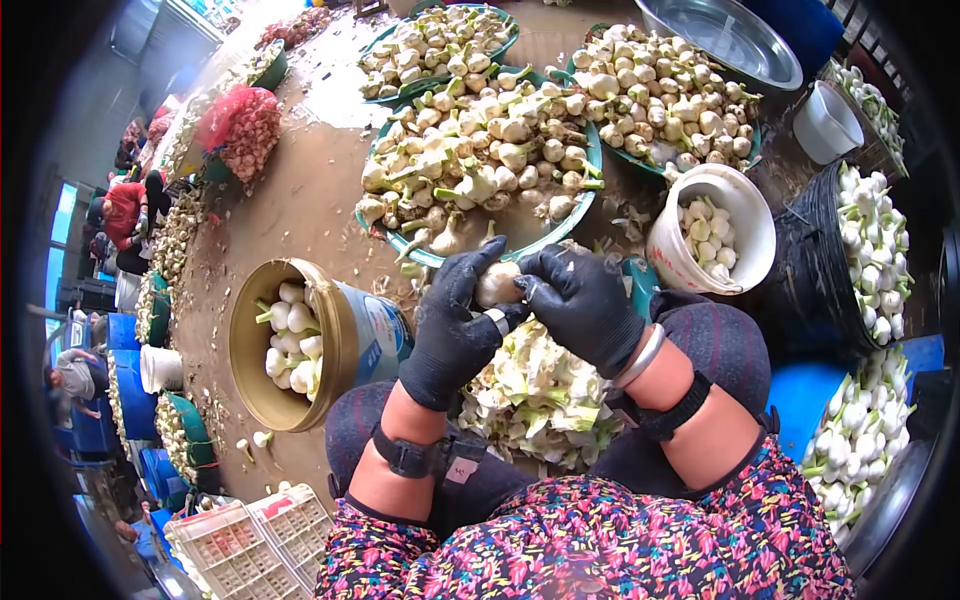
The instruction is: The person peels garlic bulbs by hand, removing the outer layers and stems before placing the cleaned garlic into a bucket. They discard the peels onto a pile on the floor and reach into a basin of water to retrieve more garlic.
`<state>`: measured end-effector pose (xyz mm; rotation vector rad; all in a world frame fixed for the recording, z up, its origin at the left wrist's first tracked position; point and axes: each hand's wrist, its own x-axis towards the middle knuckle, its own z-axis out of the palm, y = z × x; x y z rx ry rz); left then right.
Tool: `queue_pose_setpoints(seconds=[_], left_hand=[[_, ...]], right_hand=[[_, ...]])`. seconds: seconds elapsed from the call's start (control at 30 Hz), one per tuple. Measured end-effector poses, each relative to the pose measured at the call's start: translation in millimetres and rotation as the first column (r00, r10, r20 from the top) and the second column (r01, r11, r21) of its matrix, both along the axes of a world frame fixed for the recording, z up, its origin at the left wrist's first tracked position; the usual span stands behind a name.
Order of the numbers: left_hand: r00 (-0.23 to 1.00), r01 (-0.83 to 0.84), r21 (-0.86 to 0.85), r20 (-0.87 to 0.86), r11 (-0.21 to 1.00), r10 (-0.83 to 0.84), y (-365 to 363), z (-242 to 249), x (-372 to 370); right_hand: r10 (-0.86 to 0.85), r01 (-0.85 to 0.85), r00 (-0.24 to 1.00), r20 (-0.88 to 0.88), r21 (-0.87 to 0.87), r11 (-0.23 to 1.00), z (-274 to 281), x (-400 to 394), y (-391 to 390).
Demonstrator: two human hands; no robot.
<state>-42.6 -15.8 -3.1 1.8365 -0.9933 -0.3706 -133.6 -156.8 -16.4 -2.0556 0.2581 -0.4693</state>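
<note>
A whitish-brown garlic bulb (497,285) is held between my two black-gloved hands. My left hand (462,325) has its fingers closed round the bulb's left side. From the right, my right hand (580,305) pinches at the bulb, thumb and fingertips pressed to it. Below the hands, between my knees, lies a heap of pale peeled skins (540,395). Just beyond them stands a green-rimmed tub (590,205) full of untrimmed garlic bulbs.
A tan bucket (245,345) with white bulbs tilts at the left; a white bucket (735,185) with bulbs stands right. More full tubs lie ahead. A plastic crate (250,545) sits lower left. Other people, one in a red shirt (122,213), sit far left.
</note>
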Motion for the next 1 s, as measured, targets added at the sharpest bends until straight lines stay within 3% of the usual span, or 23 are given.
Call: queue_pose_setpoints(seconds=[0.03, 0.2, 0.27, 0.3, 0.33, 0.4, 0.5, 0.53, 0.63, 0.67, 0.7, 0.73, 0.8, 0.87, 0.93, 1.0], left_hand=[[0.995, 0.011, -0.002, 0.098, 1.000, -0.011, -1, 3, 0], [0.988, 0.040, -0.002, 0.151, 0.999, -0.039, 0, 1, 1], [0.987, 0.057, -0.074, -0.149, 0.996, -0.067, 1, 3, -2], [0.956, 0.066, -0.071, -0.280, 0.995, -0.084, 2, 9, -5], [0.909, 0.081, -0.067, -0.405, 0.994, -0.102, 2, 18, -10], [0.706, -0.022, -0.204, -0.696, 0.979, -0.129, 4, 21, -12], [0.635, -0.091, -0.339, -0.744, 0.936, -0.208, 14, 32, 0], [0.641, -0.113, -0.382, -0.733, 0.917, -0.226, 19, 28, 4], [0.600, -0.101, -0.395, -0.756, 0.913, -0.261, 24, 26, 9], [0.599, -0.102, -0.383, -0.761, 0.918, -0.251, 23, 28, 8], [0.595, -0.106, -0.370, -0.767, 0.923, -0.240, 22, 27, 6], [0.589, -0.111, -0.368, -0.772, 0.923, -0.237, 22, 25, 5], [0.609, -0.096, -0.303, -0.771, 0.948, -0.185, 21, 23, 3], [0.582, -0.076, -0.308, -0.786, 0.948, -0.208, 21, 17, 5], [0.651, -0.089, -0.291, -0.741, 0.953, -0.165, 19, 15, 5], [0.632, -0.088, -0.292, -0.755, 0.952, -0.173, 17, 22, 1]], right_hand=[[-0.022, 0.033, 0.996, 0.092, -0.123, 0.992, -2, 1, 1], [-0.116, 0.139, 0.987, 0.115, -0.218, 0.966, -6, 6, 5], [-0.128, 0.141, 0.988, -0.082, 0.185, 0.973, -9, 5, 0], [-0.179, 0.195, 0.980, -0.088, 0.244, 0.950, -17, 10, -6], [-0.142, 0.216, 0.971, -0.190, 0.457, 0.863, -13, 10, -10], [-0.226, 0.263, 0.944, -0.239, 0.134, 0.955, -31, 13, -14], [-0.389, 0.366, 0.886, -0.253, -0.135, 0.921, -51, 12, -24], [-0.386, 0.378, 0.860, -0.335, -0.091, 0.921, -45, 12, -28], [-0.328, 0.311, 0.826, -0.459, -0.115, 0.944, -39, 12, -33], [-0.262, 0.273, 0.947, -0.187, 0.038, 0.961, -49, 15, -34], [-0.208, 0.187, 0.972, 0.109, 0.171, 0.967, -58, 15, -35], [-0.149, 0.076, 0.974, 0.173, 0.370, 0.926, -25, 12, -29], [0.129, -0.156, 0.988, 0.087, 0.515, 0.843, -1, 10, -27], [0.354, -0.304, 0.933, 0.065, 0.671, 0.677, 0, 12, -20], [0.299, -0.297, 0.948, 0.113, 0.658, 0.693, -6, 12, -14], [0.278, -0.279, 0.959, 0.062, 0.405, 0.871, -7, 12, -14]])
